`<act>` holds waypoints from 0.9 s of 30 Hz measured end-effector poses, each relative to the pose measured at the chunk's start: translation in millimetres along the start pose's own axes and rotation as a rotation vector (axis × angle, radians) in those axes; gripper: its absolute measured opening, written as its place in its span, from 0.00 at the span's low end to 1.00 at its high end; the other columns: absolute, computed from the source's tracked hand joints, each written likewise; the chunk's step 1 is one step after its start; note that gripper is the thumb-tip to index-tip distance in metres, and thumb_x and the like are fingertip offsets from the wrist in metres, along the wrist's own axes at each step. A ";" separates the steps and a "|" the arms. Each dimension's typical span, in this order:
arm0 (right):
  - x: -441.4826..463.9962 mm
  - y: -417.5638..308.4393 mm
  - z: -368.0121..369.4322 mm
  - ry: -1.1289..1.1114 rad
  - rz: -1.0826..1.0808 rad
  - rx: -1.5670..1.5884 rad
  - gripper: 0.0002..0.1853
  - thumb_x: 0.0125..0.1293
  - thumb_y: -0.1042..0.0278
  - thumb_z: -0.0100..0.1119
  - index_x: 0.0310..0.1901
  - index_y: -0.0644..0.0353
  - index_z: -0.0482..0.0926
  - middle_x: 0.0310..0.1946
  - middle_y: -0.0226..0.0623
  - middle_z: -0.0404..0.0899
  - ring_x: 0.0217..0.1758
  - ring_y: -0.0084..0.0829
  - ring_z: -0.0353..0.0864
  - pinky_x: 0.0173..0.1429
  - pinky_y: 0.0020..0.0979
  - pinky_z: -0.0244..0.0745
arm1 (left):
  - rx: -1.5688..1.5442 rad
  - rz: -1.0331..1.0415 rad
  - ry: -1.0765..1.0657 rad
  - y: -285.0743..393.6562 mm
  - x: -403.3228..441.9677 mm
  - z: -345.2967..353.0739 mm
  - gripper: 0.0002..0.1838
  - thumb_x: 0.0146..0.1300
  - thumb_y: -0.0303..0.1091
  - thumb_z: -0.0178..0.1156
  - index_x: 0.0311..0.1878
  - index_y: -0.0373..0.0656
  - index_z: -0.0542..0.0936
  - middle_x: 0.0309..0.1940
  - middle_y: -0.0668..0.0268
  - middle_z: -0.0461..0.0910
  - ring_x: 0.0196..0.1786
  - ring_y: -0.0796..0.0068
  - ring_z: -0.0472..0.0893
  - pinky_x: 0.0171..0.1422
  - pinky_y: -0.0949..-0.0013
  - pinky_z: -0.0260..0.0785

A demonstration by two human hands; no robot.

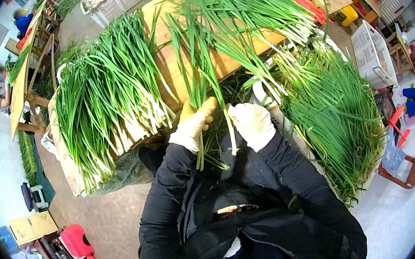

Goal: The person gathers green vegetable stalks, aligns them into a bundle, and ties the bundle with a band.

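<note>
My left hand (192, 123), in a pale glove, is closed round a few green stalks (194, 82) whose white ends hang below the fist. Close on its right, my right hand (252, 123), gloved too, pinches a single stalk (231, 132) near its pale lower end. Long leaves from both reach up over the wooden table (167, 65). Left of my hands lies a wide row of green stalks (110, 87), white ends toward me. Another pile (250, 9) covers the table's back right. Beside my right arm, a large container holds a heap of leafy stalks (333, 110).
White crates stand behind the table (114, 4) and at the right (370, 52). A red strip (300, 1) lies on the table. A brown stool (402, 173) is at the lower right, a pink chair (77, 241) at the lower left. People sit at the far left.
</note>
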State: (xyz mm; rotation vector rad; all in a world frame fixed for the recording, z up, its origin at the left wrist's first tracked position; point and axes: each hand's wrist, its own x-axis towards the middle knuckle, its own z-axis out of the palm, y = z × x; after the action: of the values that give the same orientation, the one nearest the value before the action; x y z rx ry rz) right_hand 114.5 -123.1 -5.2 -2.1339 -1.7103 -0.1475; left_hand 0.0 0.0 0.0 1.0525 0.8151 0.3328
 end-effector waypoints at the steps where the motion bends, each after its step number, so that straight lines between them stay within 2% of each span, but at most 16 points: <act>1: 2.4 -2.9 -2.7 0.079 -0.109 -0.018 0.02 0.53 0.67 0.52 0.27 0.53 0.73 0.21 0.32 0.71 0.25 0.32 0.74 0.28 0.32 0.69 | 0.017 0.023 -0.033 1.9 -2.7 4.2 0.17 0.50 0.34 0.64 0.42 0.43 0.72 0.28 0.73 0.77 0.20 0.87 0.69 0.21 0.84 0.58; 2: 5.8 -5.3 -8.2 0.079 -0.197 -0.029 0.03 0.51 0.67 0.52 0.26 0.54 0.72 0.20 0.33 0.70 0.24 0.32 0.74 0.28 0.32 0.69 | -0.070 0.146 -0.124 -4.3 -0.8 5.7 0.13 0.49 0.30 0.63 0.38 0.41 0.73 0.26 0.71 0.77 0.19 0.87 0.69 0.21 0.84 0.58; 5: 13.7 -5.8 -12.7 -0.002 -0.221 0.024 0.05 0.53 0.65 0.53 0.26 0.55 0.73 0.20 0.34 0.72 0.25 0.34 0.75 0.28 0.31 0.70 | -0.108 0.155 -0.117 -7.2 2.5 1.8 0.09 0.50 0.26 0.62 0.35 0.39 0.75 0.26 0.70 0.77 0.23 0.84 0.73 0.27 0.81 0.64; 6: 14.4 -6.0 -16.3 0.001 -0.221 0.028 0.05 0.53 0.65 0.53 0.26 0.55 0.73 0.20 0.34 0.72 0.25 0.34 0.75 0.28 0.31 0.70 | -0.083 0.103 -0.155 -4.8 3.0 -6.3 0.12 0.51 0.26 0.61 0.41 0.37 0.75 0.30 0.67 0.79 0.27 0.81 0.75 0.31 0.79 0.67; 8: 13.4 -1.3 -28.4 -0.202 -0.001 0.457 0.07 0.57 0.65 0.54 0.30 0.59 0.76 0.22 0.33 0.75 0.26 0.29 0.76 0.28 0.28 0.70 | -0.188 0.062 -0.168 -7.2 1.2 -6.3 0.15 0.52 0.26 0.60 0.44 0.36 0.74 0.32 0.65 0.79 0.29 0.79 0.76 0.34 0.78 0.69; 9: 13.7 2.8 -26.5 -0.203 -0.004 0.457 0.07 0.57 0.65 0.54 0.30 0.59 0.76 0.22 0.33 0.75 0.26 0.29 0.76 0.28 0.28 0.70 | -0.287 0.020 -0.179 -6.0 -0.5 -6.6 0.17 0.53 0.25 0.59 0.48 0.35 0.73 0.35 0.63 0.79 0.31 0.77 0.77 0.36 0.76 0.70; 11: 12.5 14.4 -12.8 -0.566 0.350 1.119 0.10 0.60 0.64 0.55 0.37 0.62 0.76 0.26 0.31 0.77 0.28 0.24 0.76 0.30 0.24 0.70 | -0.372 -0.037 -0.232 -4.8 -1.6 -9.7 0.20 0.55 0.25 0.58 0.52 0.34 0.71 0.39 0.60 0.79 0.37 0.72 0.79 0.42 0.73 0.72; 13: 6.7 19.3 1.8 -0.630 0.411 1.236 0.10 0.60 0.68 0.55 0.39 0.65 0.76 0.29 0.30 0.78 0.28 0.19 0.74 0.32 0.21 0.70 | -0.398 -0.040 -0.252 -3.0 -2.6 -8.6 0.18 0.55 0.25 0.57 0.51 0.34 0.71 0.40 0.58 0.79 0.38 0.68 0.79 0.45 0.70 0.73; 15: 0.3 14.6 11.1 -0.498 0.492 1.619 0.10 0.59 0.70 0.56 0.39 0.67 0.75 0.32 0.34 0.78 0.29 0.19 0.74 0.32 0.21 0.69 | -0.359 -0.020 -0.221 -8.2 1.6 -9.7 0.17 0.55 0.24 0.57 0.50 0.34 0.72 0.39 0.57 0.79 0.38 0.68 0.79 0.44 0.70 0.73; 17: 3.3 7.8 16.0 -0.446 0.493 1.584 0.10 0.58 0.70 0.57 0.37 0.68 0.74 0.33 0.36 0.76 0.30 0.18 0.73 0.31 0.20 0.68 | -0.274 0.018 -0.162 -12.9 6.7 -9.6 0.16 0.55 0.24 0.57 0.48 0.34 0.73 0.38 0.55 0.79 0.38 0.67 0.79 0.43 0.69 0.74; 18: 7.1 3.5 15.0 -0.373 0.484 1.421 0.09 0.58 0.70 0.58 0.35 0.67 0.74 0.33 0.36 0.76 0.30 0.19 0.73 0.31 0.20 0.68 | -0.277 0.013 -0.162 -6.9 3.8 -4.9 0.14 0.54 0.23 0.58 0.45 0.34 0.73 0.38 0.54 0.79 0.38 0.66 0.80 0.43 0.68 0.74; 20: 12.0 -3.1 8.3 -0.162 0.369 0.985 0.08 0.57 0.69 0.58 0.31 0.65 0.75 0.27 0.32 0.74 0.28 0.20 0.74 0.32 0.20 0.68 | -0.272 0.094 -0.089 -2.7 5.9 -3.4 0.13 0.53 0.25 0.60 0.43 0.35 0.76 0.35 0.59 0.80 0.32 0.76 0.78 0.34 0.75 0.71; 21: 12.0 -7.9 10.7 -0.010 0.423 1.061 0.07 0.57 0.68 0.57 0.30 0.65 0.75 0.26 0.33 0.75 0.26 0.20 0.74 0.31 0.20 0.68 | -0.226 0.120 -0.048 4.6 7.1 -5.3 0.13 0.52 0.25 0.61 0.42 0.36 0.76 0.34 0.61 0.81 0.30 0.79 0.77 0.31 0.77 0.69; 23: 7.6 -11.3 3.8 0.097 0.518 1.296 0.06 0.58 0.70 0.56 0.31 0.64 0.75 0.27 0.34 0.77 0.26 0.20 0.75 0.30 0.22 0.70 | -0.217 0.183 0.113 16.2 14.3 -6.8 0.09 0.53 0.27 0.62 0.38 0.37 0.77 0.30 0.65 0.81 0.25 0.83 0.74 0.26 0.82 0.63; 25: -4.2 -10.0 -14.5 0.111 0.398 1.168 0.04 0.60 0.72 0.52 0.32 0.64 0.75 0.27 0.35 0.77 0.24 0.21 0.76 0.30 0.21 0.70 | -0.338 0.228 0.145 34.7 17.9 -13.2 0.09 0.53 0.28 0.61 0.38 0.37 0.77 0.25 0.68 0.79 0.22 0.82 0.73 0.25 0.82 0.63; 27: -25.2 -6.3 -17.1 0.148 0.155 1.137 0.06 0.62 0.71 0.51 0.33 0.63 0.74 0.27 0.36 0.77 0.24 0.21 0.76 0.29 0.21 0.70 | -0.325 0.278 0.136 41.7 30.1 -29.7 0.09 0.53 0.28 0.62 0.38 0.38 0.76 0.19 0.70 0.75 0.17 0.80 0.72 0.20 0.77 0.66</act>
State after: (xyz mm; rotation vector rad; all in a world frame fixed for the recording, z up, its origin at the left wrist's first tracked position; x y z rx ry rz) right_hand 105.1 -151.3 3.8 -1.3150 -1.0803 0.5640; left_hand 3.8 57.1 15.9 0.8416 0.7057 0.7541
